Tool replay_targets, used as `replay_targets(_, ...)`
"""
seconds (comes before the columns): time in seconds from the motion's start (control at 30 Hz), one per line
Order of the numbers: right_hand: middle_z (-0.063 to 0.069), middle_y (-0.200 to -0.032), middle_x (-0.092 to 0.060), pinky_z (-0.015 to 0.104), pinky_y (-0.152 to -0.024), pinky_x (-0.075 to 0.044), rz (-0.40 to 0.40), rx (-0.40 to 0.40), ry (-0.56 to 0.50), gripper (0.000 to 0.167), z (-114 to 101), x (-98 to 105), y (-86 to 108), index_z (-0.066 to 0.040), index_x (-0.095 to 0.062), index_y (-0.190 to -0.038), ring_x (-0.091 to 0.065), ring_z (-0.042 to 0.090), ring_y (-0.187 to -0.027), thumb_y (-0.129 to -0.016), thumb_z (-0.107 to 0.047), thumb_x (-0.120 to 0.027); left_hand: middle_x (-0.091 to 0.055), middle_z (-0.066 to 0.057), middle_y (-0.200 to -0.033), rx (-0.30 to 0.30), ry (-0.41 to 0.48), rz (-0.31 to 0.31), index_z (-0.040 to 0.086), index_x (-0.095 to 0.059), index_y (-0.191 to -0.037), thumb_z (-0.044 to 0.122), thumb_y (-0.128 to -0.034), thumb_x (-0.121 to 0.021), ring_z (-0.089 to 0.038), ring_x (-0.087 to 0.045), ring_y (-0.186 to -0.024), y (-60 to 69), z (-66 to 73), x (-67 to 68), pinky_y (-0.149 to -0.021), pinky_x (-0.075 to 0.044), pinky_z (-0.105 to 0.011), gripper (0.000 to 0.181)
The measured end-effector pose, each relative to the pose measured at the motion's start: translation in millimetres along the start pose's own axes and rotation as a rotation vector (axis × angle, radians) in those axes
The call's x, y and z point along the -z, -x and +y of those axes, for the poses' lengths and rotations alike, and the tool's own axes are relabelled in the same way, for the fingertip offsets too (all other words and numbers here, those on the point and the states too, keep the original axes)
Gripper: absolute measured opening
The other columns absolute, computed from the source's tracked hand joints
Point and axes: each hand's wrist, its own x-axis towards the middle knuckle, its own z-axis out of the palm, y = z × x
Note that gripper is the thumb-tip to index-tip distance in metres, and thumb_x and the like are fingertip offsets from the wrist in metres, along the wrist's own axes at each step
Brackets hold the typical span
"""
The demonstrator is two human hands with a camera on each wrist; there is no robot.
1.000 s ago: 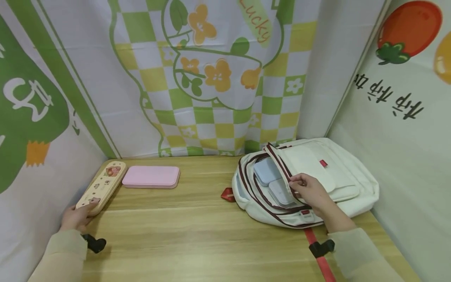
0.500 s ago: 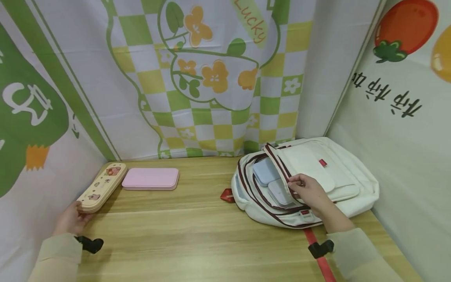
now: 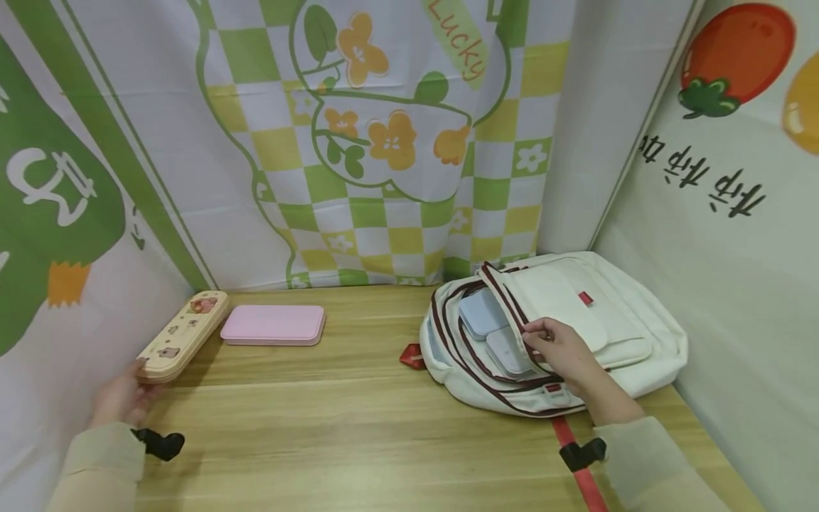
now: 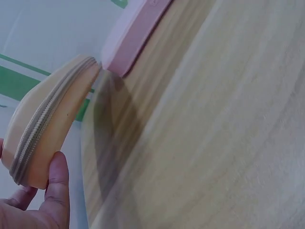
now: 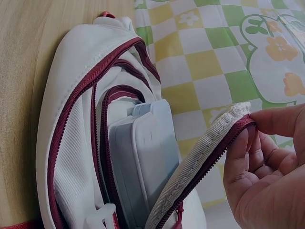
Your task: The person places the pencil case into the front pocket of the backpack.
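My left hand [image 3: 120, 400] grips the near end of a cream pencil case [image 3: 184, 334] with cartoon prints, at the table's left side. The left wrist view shows its zipper [image 4: 39, 126] along the side and my thumb [image 4: 58, 174] against it; a shadow falls on the wood beside it. With thumb and fingers, my right hand [image 3: 563, 352] pinches the dark-red zippered edge [image 5: 209, 162] of a white backpack's [image 3: 614, 306] front pocket and holds it raised. Inside the pocket sit a light-blue case [image 3: 481, 313] and a paler grey-white case [image 3: 510, 350].
A pink case [image 3: 274, 325] lies flat on the wooden table [image 3: 307, 434], just right of the cream one. Printed cloth [image 3: 397, 235] hangs behind, with walls at left and right. A red strap [image 3: 579, 476] runs from the backpack to the front edge.
My left hand has shifted slightly left and toward me, gripping the cream pencil case nearer its end. My right hand keeps the pocket edge in the same place.
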Motion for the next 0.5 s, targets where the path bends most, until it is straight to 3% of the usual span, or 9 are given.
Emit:
replay_targets(0.1,0.005,-0.098,-0.061,0.024,-0.071,-0.055,-0.003,0.0,0.0,0.026,0.2,-0.2,-0.9,0.016,-0.055,-0.123,-0.057,0.011,-0.083,-0.106,-0.005,-0.055,-0.064,0.005,-0.077,-0.025,0.029,-0.062,0.024,-0.048,-0.127,0.029,-0.1059,-0.058,-0.007,-0.064,-0.073,4.2,3.1,-2.9,-0.069,-0.059,-0.022,0.024)
replay_targets(0.23,0.005,-0.097,-0.061,0.024,-0.07,-0.055,-0.004,0.008,0.0,0.025,-0.2,0.5,-0.9,0.016,-0.055,-0.121,-0.057,0.01,-0.082,-0.106,-0.003,-0.055,-0.065,0.0,-0.082,-0.073,0.079,-0.215,0.017,-0.045,-0.131,0.021,-0.1058,-0.058,-0.01,-0.066,-0.078,9.0,4.8,-10.9,-0.073,-0.06,-0.024,0.028)
replay_targets(0.33,0.005,-0.098,-0.061,0.024,-0.071,-0.054,-0.009,0.007,0.0,0.025,-0.7,0.7,-0.7,0.016,-0.055,-0.122,-0.057,0.01,-0.082,-0.106,-0.003,-0.055,-0.065,-0.001,-0.084,-0.084,0.048,-0.301,0.014,-0.044,-0.129,0.019,-0.1059,-0.058,-0.012,-0.068,-0.08,12.6,4.8,-18.8,-0.078,-0.06,-0.025,0.028)
replay_targets(0.5,0.004,-0.097,-0.061,0.024,-0.07,-0.054,-0.012,-0.002,-0.005,0.026,-0.8,0.5,-2.0,0.016,-0.055,-0.122,-0.057,0.01,-0.082,-0.106,-0.004,-0.055,-0.067,-0.001,-0.085,-0.115,-0.042,-0.375,0.009,-0.044,-0.125,0.019,-0.1062,-0.058,-0.011,-0.069,-0.081,20.3,2.1,-34.8,-0.078,-0.06,-0.025,0.025)
